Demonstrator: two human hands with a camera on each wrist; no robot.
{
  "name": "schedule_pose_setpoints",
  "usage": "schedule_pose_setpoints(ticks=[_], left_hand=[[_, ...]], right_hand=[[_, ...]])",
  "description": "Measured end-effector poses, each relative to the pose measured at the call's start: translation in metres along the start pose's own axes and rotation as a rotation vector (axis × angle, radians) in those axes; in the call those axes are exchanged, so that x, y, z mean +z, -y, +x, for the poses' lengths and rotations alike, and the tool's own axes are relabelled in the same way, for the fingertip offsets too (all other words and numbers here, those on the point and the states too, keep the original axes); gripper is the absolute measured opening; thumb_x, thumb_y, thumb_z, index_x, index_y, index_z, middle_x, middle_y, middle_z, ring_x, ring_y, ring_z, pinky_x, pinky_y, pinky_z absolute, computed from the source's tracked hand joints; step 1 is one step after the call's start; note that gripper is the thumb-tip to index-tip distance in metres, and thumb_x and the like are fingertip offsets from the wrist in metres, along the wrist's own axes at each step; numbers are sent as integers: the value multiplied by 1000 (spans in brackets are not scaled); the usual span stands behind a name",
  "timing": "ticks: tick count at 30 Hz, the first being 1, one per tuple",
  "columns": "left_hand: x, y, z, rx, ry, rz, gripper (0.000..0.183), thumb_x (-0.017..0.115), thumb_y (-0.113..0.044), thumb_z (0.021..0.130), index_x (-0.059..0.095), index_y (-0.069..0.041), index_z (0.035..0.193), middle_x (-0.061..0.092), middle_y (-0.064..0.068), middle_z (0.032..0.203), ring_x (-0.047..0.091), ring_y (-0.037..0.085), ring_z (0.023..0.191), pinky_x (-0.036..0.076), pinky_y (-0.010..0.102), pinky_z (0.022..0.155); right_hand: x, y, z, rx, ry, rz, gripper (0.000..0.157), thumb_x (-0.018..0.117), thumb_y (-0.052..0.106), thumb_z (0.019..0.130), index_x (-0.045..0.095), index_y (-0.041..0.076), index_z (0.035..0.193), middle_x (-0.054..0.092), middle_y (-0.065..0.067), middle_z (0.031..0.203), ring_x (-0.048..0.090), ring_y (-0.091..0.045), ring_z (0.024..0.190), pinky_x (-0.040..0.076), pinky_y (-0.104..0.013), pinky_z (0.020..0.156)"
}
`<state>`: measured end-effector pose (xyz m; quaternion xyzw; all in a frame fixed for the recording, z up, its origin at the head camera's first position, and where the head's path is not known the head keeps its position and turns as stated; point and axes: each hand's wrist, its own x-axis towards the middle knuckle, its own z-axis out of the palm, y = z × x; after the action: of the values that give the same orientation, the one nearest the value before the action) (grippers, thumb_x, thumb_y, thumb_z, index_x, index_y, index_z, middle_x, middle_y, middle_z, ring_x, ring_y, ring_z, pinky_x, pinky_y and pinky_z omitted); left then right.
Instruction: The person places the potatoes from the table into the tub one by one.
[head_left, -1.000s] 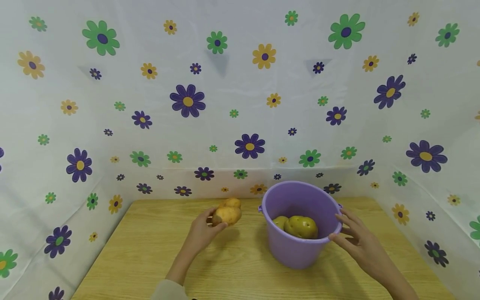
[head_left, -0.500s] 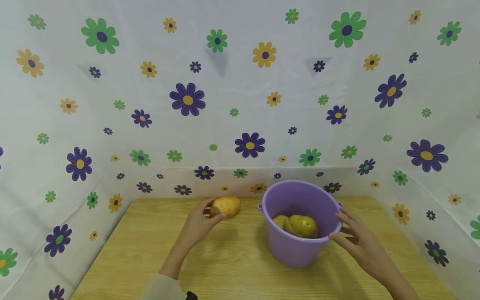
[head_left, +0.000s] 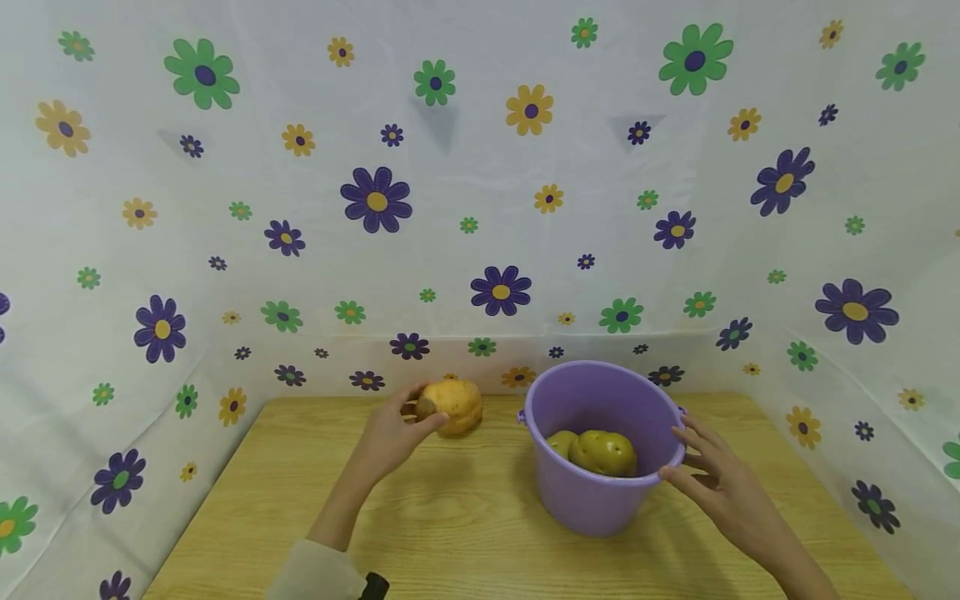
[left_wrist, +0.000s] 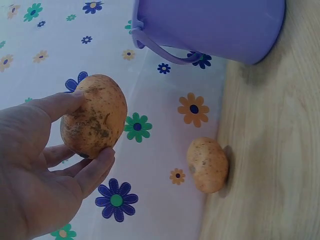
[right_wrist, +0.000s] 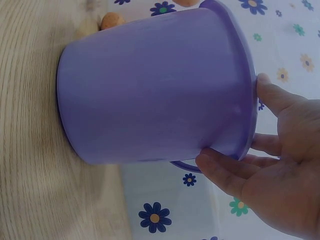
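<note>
My left hand (head_left: 386,437) holds a tan potato (left_wrist: 97,112) between thumb and fingers, up off the table; its skin carries dark, dirt-like patches. A second potato (left_wrist: 207,165) lies on the tabletop near the back; in the head view the held one overlaps most of it. To the right stands a purple bucket (head_left: 588,504), tipped slightly toward me, with a greenish-yellow potato (head_left: 602,454) and part of another (head_left: 560,443) inside. My right hand (head_left: 723,487) grips the bucket's right rim, thumb at the near side and fingers along the edge.
The wooden table (head_left: 247,517) ends at a white curtain (head_left: 465,250) printed with flowers, which encloses the back and both sides. The bucket's purple handle (left_wrist: 167,55) hangs down on its outside. A black band (head_left: 373,586) shows by my left sleeve.
My left hand has moved slightly back and left, raising the held potato so that it covers more of the potato behind. The right hand and bucket stay put.
</note>
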<state>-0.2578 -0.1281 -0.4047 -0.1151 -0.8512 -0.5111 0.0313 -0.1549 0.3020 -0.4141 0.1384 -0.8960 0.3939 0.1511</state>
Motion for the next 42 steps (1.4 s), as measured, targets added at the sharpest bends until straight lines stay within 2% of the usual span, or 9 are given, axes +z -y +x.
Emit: schedule_pose_setpoints(ticks=[9, 17, 25, 42], left_hand=[[-17, -13, 5, 46, 4, 33, 70, 76, -36, 96, 47, -7, 153, 56, 20, 143, 61, 38, 123, 59, 46, 92], [-25, -21, 5, 43, 2, 76, 70, 76, -39, 95, 48, -11, 153, 56, 16, 145, 60, 36, 124, 59, 46, 91], [-28, -24, 5, 42, 4, 78, 72, 76, -39, 95, 47, -8, 154, 55, 18, 146, 60, 39, 125, 59, 47, 92], [-26, -30, 5, 52, 8, 81, 70, 76, -38, 95, 49, -8, 152, 56, 18, 145, 60, 39, 125, 59, 47, 92]], right_hand=[[1, 0, 0, -2, 3, 0, 55, 72, 12, 98, 51, -10, 145, 34, -30, 158, 65, -44, 113, 56, -17, 83], [2, -2, 0, -5, -10, 2, 56, 73, 10, 97, 51, -10, 144, 34, -31, 158, 65, -44, 113, 56, -16, 83], [2, 0, 0, -15, -22, -7, 55, 74, 9, 96, 52, -11, 143, 36, -31, 157, 66, -44, 111, 56, -16, 82], [1, 2, 0, 1, -10, -10, 56, 73, 10, 97, 51, -10, 145, 35, -30, 158, 66, -44, 113, 56, -16, 82]])
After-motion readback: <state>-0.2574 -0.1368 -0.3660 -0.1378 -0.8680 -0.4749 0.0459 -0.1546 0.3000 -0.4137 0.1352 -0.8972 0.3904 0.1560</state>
